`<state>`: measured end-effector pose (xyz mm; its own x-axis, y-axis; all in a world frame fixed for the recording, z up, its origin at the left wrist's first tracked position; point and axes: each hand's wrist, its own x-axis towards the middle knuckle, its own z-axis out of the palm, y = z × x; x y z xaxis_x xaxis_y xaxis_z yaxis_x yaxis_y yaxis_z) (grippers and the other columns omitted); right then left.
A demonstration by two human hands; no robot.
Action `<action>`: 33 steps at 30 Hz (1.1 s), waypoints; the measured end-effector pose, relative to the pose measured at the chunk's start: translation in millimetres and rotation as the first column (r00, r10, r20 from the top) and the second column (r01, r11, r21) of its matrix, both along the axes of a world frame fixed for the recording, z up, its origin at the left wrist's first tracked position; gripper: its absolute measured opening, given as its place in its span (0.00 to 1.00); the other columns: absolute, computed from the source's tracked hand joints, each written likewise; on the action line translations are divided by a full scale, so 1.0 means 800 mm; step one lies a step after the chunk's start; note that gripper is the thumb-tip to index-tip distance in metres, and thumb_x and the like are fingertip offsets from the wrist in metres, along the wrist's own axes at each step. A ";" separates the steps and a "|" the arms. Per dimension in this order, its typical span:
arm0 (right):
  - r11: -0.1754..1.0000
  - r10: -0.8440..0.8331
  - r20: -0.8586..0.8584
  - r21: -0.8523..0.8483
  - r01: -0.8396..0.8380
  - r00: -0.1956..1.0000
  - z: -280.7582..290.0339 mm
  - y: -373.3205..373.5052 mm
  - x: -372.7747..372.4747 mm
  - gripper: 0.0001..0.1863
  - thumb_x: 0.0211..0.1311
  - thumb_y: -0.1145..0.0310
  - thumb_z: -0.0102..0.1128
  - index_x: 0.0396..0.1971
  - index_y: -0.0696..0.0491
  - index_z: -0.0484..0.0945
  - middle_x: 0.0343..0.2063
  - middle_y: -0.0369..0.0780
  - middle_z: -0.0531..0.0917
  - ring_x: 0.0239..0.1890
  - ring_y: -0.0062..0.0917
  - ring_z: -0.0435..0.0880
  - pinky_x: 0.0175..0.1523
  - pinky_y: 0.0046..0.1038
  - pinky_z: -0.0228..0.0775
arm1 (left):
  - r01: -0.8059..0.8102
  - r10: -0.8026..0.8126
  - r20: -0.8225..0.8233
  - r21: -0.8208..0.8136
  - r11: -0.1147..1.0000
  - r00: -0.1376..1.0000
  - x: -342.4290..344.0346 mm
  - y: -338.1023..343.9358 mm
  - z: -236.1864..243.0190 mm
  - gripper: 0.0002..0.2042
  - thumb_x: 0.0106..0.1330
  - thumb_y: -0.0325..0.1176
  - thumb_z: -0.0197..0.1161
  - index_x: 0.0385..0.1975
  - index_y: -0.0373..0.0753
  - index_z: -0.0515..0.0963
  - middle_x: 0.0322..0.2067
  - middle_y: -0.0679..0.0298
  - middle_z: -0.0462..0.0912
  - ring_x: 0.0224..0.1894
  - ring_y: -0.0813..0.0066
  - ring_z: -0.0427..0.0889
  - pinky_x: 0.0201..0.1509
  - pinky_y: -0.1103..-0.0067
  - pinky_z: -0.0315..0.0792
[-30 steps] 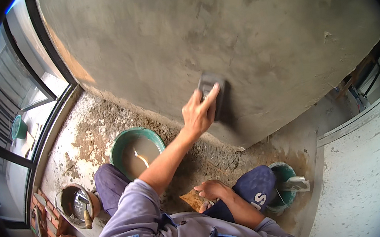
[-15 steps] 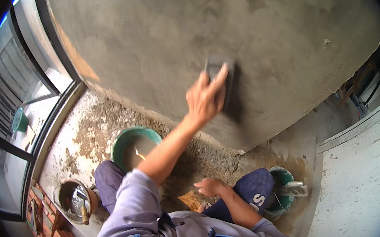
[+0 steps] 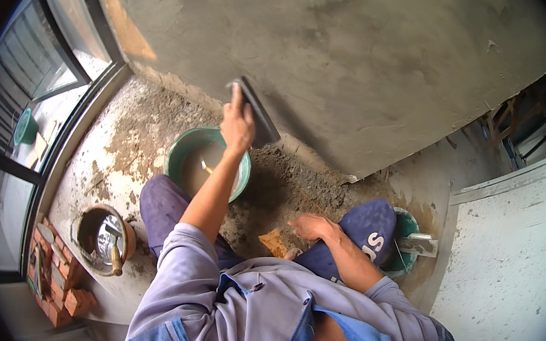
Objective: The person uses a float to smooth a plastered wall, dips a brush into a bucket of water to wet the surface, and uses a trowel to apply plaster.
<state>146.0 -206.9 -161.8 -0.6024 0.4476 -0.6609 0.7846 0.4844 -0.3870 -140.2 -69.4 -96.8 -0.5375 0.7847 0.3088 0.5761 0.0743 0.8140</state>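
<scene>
My left hand [image 3: 238, 129] grips a dark plastering float [image 3: 259, 113], its fingers closed round the handle. The float is tilted on edge near the lower edge of the grey plastered wall [image 3: 355, 62]; I cannot tell whether it touches the plaster. Just below that hand stands a green tub [image 3: 176, 164] of murky water, with a thin light-coloured handle sticking out of it. My right hand [image 3: 312, 225] is empty, its fingers loosely stretched, and its wrist lies by my bent right knee. An orange-brown broken piece [image 3: 272, 242] lies on the floor beside it.
Wet mortar [image 3: 308, 183] is strewn along the wall's foot. To the left are a bucket [image 3: 131, 242] with a wooden-handled tool and a stack of bricks [image 3: 79, 302] bearing tools. Another green bucket [image 3: 406, 223] with a trowel [image 3: 419, 245] stands by my right knee. A white speckled panel [image 3: 514, 245] stands rightward.
My left hand has brought the float down and left across the wall, towards the green tub, and turned it on edge. My right hand's fingers have loosened from a pointing shape.
</scene>
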 end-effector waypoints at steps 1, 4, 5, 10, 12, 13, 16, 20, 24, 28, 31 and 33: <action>1.000 -0.011 -0.022 -0.015 0.010 1.000 0.014 -0.004 -0.008 0.25 0.65 0.60 0.56 0.61 0.51 0.76 0.50 0.54 0.82 0.56 0.48 0.79 0.62 0.41 0.70 | -0.084 0.083 0.051 0.017 0.996 0.995 -0.030 0.000 -0.005 0.31 0.73 0.41 0.53 0.75 0.66 0.53 0.48 0.50 0.77 0.49 0.49 0.81 0.57 0.59 0.73; 1.000 -0.003 -0.063 -0.028 0.001 0.998 0.017 -0.013 -0.023 0.24 0.66 0.60 0.55 0.61 0.52 0.76 0.51 0.53 0.82 0.57 0.48 0.79 0.63 0.41 0.69 | -0.273 0.265 0.083 0.111 0.955 0.961 -0.116 0.008 0.013 0.31 0.75 0.41 0.51 0.76 0.56 0.52 0.56 0.46 0.77 0.52 0.49 0.80 0.61 0.60 0.71; 0.999 0.019 -0.082 -0.032 -0.022 0.996 0.013 -0.017 -0.032 0.24 0.67 0.60 0.55 0.61 0.52 0.76 0.51 0.53 0.82 0.57 0.48 0.78 0.63 0.41 0.69 | -0.254 0.226 0.169 0.166 0.953 0.959 -0.153 0.006 0.016 0.31 0.74 0.40 0.52 0.76 0.53 0.53 0.56 0.46 0.77 0.51 0.52 0.81 0.59 0.63 0.72; 1.000 0.002 -0.087 -0.028 -0.005 0.996 -0.006 -0.006 0.005 0.25 0.68 0.60 0.54 0.63 0.51 0.74 0.53 0.52 0.81 0.58 0.48 0.78 0.64 0.41 0.68 | 0.272 -0.215 0.565 -0.017 0.962 0.797 -0.121 -0.082 0.061 0.26 0.67 0.37 0.62 0.66 0.43 0.72 0.44 0.54 0.86 0.45 0.71 0.84 0.51 0.77 0.76; 1.000 0.015 -0.001 -0.024 -0.015 1.000 0.010 -0.001 -0.007 0.26 0.68 0.60 0.55 0.64 0.51 0.73 0.53 0.51 0.81 0.57 0.48 0.78 0.64 0.40 0.68 | 0.413 -0.287 0.349 -0.371 0.832 0.892 -0.147 -0.088 -0.010 0.17 0.63 0.39 0.62 0.49 0.41 0.85 0.42 0.53 0.88 0.39 0.65 0.87 0.47 0.73 0.79; 1.000 0.016 -0.043 0.016 -0.015 0.999 0.000 0.001 -0.003 0.26 0.67 0.59 0.55 0.64 0.52 0.73 0.50 0.52 0.82 0.55 0.47 0.79 0.62 0.41 0.70 | 0.365 -0.195 0.327 -0.616 0.698 0.925 -0.135 -0.082 -0.023 0.16 0.63 0.41 0.60 0.44 0.39 0.86 0.39 0.53 0.88 0.34 0.61 0.88 0.42 0.70 0.81; 0.998 0.049 -0.037 -0.030 -0.050 0.998 0.044 0.002 -0.055 0.25 0.65 0.60 0.57 0.61 0.49 0.76 0.53 0.50 0.81 0.56 0.45 0.79 0.60 0.41 0.71 | 0.467 -0.690 0.156 -0.835 0.290 0.707 -0.154 -0.068 -0.098 0.15 0.66 0.33 0.50 0.36 0.34 0.85 0.30 0.54 0.88 0.26 0.63 0.87 0.30 0.67 0.81; 0.999 0.049 -0.279 0.028 -0.043 0.959 0.027 -0.004 -0.041 0.25 0.67 0.60 0.56 0.63 0.48 0.74 0.42 0.53 0.81 0.50 0.49 0.79 0.53 0.44 0.72 | 0.259 -0.450 0.102 -0.918 0.301 0.887 -0.089 -0.040 -0.098 0.14 0.64 0.35 0.53 0.34 0.35 0.85 0.28 0.56 0.87 0.25 0.64 0.86 0.30 0.69 0.81; 0.995 0.101 -0.080 -0.013 -0.102 0.992 0.049 -0.003 -0.049 0.24 0.66 0.61 0.56 0.62 0.50 0.75 0.42 0.52 0.82 0.50 0.49 0.79 0.54 0.44 0.72 | 0.205 -0.434 0.046 -0.922 0.327 0.900 -0.102 -0.052 -0.119 0.13 0.63 0.37 0.56 0.31 0.35 0.85 0.25 0.58 0.86 0.22 0.66 0.85 0.28 0.72 0.80; 1.000 0.003 -0.158 0.008 -0.002 0.987 0.051 -0.002 -0.032 0.24 0.66 0.61 0.56 0.62 0.49 0.75 0.44 0.51 0.82 0.51 0.48 0.79 0.55 0.44 0.72 | 0.337 -0.353 0.230 -0.900 0.278 0.907 -0.116 -0.044 -0.056 0.15 0.64 0.40 0.58 0.35 0.33 0.84 0.25 0.60 0.86 0.26 0.68 0.86 0.34 0.73 0.80; 1.000 -0.023 -0.158 -0.008 0.022 0.987 0.067 -0.010 -0.034 0.24 0.66 0.61 0.57 0.62 0.48 0.75 0.45 0.51 0.81 0.52 0.48 0.80 0.56 0.44 0.72 | 0.547 -0.724 -0.139 -0.564 0.619 0.676 -0.168 -0.073 -0.104 0.15 0.66 0.39 0.59 0.45 0.35 0.82 0.37 0.53 0.86 0.38 0.60 0.87 0.43 0.72 0.80; 0.999 -0.050 -0.122 -0.013 0.049 0.991 0.055 -0.008 -0.016 0.25 0.66 0.61 0.57 0.62 0.48 0.75 0.46 0.52 0.81 0.52 0.48 0.80 0.56 0.44 0.72 | 0.410 -0.487 -0.163 -0.354 0.841 0.858 -0.109 -0.072 -0.054 0.19 0.68 0.36 0.57 0.57 0.36 0.77 0.50 0.44 0.82 0.49 0.53 0.84 0.55 0.70 0.78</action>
<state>133.0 -213.4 -118.0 -0.6563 0.4727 -0.5880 0.7539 0.4419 -0.4862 -227.6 -126.7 -139.9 -0.0441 0.9945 0.0946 0.7764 -0.0255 0.6297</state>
